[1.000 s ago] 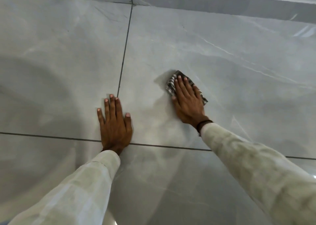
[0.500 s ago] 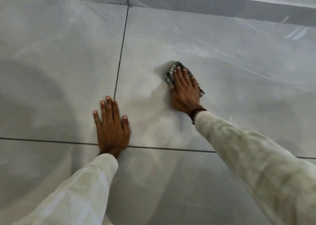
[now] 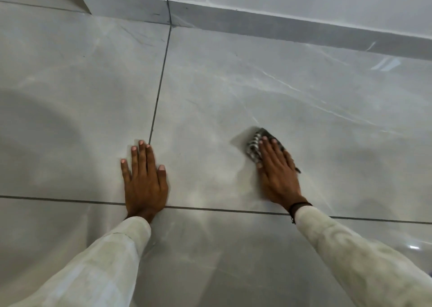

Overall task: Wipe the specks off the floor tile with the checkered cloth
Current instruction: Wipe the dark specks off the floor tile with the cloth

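Moved: right hand (image 3: 278,171) and checkered cloth (image 3: 253,144) now nearer the person, closer to the near grout line (image 3: 222,209)
Right hand: flat, fingers together, pressing the cloth onto the floor tile (image 3: 304,101); not gripping
Left hand (image 3: 145,178): spread flat on the floor, empty, just left

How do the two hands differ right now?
The right hand presses the checkered cloth flat on the tile; the left hand rests bare across a grout line. The right hand angles inward, and the left points straight ahead. Both lie palm-down with fingers extended.
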`<state>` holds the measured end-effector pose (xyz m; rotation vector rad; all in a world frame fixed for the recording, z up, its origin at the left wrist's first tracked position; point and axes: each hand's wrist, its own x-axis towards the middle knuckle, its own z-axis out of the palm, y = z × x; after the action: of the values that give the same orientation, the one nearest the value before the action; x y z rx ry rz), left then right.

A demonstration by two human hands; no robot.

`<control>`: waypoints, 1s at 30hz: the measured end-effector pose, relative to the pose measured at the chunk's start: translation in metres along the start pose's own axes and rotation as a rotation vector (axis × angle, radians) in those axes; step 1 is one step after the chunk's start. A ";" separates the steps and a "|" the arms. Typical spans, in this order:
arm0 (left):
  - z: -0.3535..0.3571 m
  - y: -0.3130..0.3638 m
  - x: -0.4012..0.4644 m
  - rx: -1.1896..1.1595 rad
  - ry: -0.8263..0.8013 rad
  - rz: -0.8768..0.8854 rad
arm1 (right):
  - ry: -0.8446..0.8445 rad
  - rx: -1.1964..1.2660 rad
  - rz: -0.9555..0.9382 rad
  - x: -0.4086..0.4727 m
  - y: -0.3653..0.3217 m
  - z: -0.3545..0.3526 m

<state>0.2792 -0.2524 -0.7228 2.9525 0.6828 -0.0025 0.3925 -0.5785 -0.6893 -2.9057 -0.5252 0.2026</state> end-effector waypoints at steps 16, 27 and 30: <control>0.007 -0.003 0.000 0.008 0.044 0.015 | -0.087 0.086 -0.301 0.087 -0.092 0.015; 0.006 -0.001 -0.001 0.018 0.032 0.004 | -0.099 0.049 0.015 0.097 -0.044 0.000; 0.003 -0.001 -0.001 0.004 0.018 -0.001 | -0.163 0.028 -0.252 0.094 -0.097 0.009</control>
<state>0.2783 -0.2527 -0.7257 2.9592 0.6873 0.0233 0.4459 -0.4541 -0.6877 -2.7750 -0.8994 0.4086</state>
